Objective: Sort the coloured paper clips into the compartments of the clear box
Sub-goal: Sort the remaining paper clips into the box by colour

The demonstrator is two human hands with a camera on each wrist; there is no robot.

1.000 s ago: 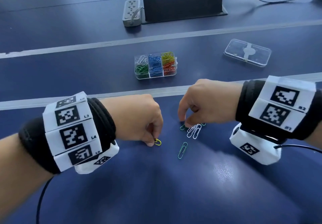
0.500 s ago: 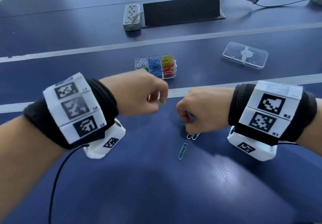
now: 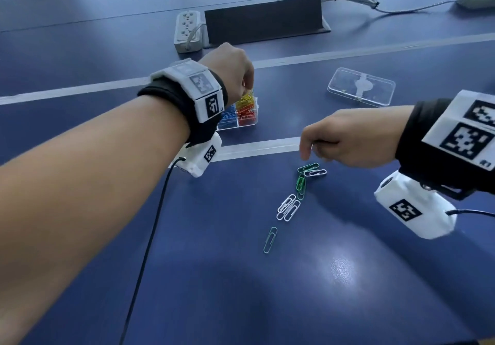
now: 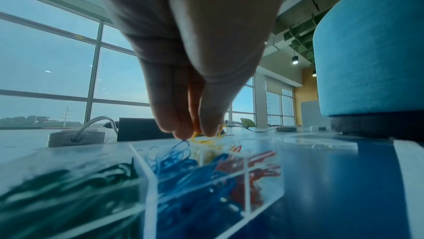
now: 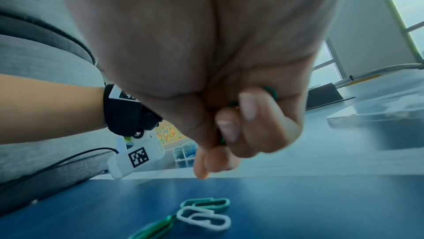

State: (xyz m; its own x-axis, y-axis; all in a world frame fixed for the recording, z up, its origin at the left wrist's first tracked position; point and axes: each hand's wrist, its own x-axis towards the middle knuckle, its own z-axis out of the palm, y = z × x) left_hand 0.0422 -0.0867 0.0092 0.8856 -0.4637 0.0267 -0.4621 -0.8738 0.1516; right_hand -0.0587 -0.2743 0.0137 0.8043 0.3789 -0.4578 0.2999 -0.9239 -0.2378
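Observation:
The clear box (image 3: 255, 123) holds green, blue, yellow and red clips (image 4: 183, 174) in separate compartments. My left hand (image 3: 247, 90) hangs over its far yellow compartment; its fingertips (image 4: 195, 131) pinch a yellow clip just above the yellow heap (image 4: 211, 142). My right hand (image 3: 308, 157) hovers low over the loose clips. Its curled fingers hold green clips (image 5: 270, 92) and the index finger points down. On the table lie green clips (image 3: 301, 186), white clips (image 3: 288, 208) and one teal clip (image 3: 270, 240).
The box's clear lid (image 3: 361, 87) lies to the right, behind my right hand. At the back stand a power strip (image 3: 187, 31) and a black stand (image 3: 265, 20), with cables behind. A black wire (image 3: 150, 237) hangs from my left wrist.
My left hand lifted the yellow clip off the table and carried it forward to the box. My right hand gathered green clips and rose slightly, uncovering the loose clips beneath it.

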